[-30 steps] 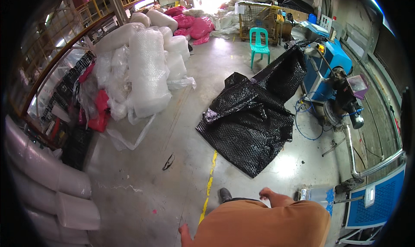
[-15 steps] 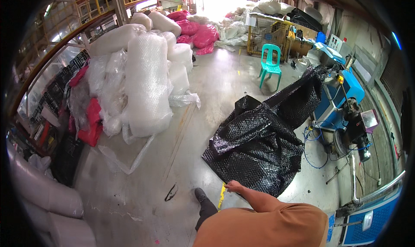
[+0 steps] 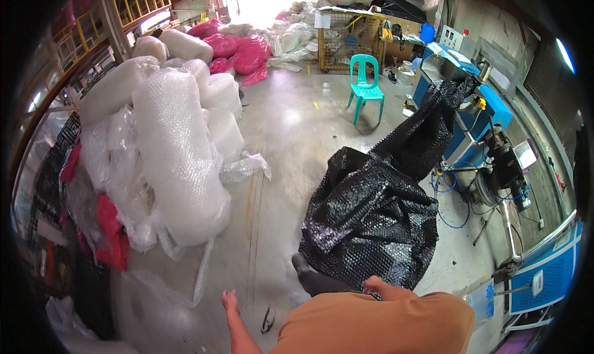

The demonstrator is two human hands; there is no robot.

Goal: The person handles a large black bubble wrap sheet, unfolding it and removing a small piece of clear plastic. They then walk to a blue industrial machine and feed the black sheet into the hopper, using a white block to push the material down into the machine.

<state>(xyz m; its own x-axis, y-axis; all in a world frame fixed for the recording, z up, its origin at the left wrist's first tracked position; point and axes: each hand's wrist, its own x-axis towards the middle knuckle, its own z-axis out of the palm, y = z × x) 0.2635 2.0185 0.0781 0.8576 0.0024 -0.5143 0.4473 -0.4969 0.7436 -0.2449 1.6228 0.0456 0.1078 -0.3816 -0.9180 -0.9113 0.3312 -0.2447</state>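
1. at 5 o'clock on the concrete floor, right hand sits at the near edge of the black bubble wrap sheet, touching it; fingers hidden, can't tell if the grip is pinching or spread.
2. sheet's long axis runs from the hand toward 1 o'clock, up to the blue machine.
3. left hand at 6 o'clock, fingers loosely spread, empty, hanging above small scissors; right hand is nearer the sheet.
4. clear bubble wrap rolls at 9 o'clock, well apart.
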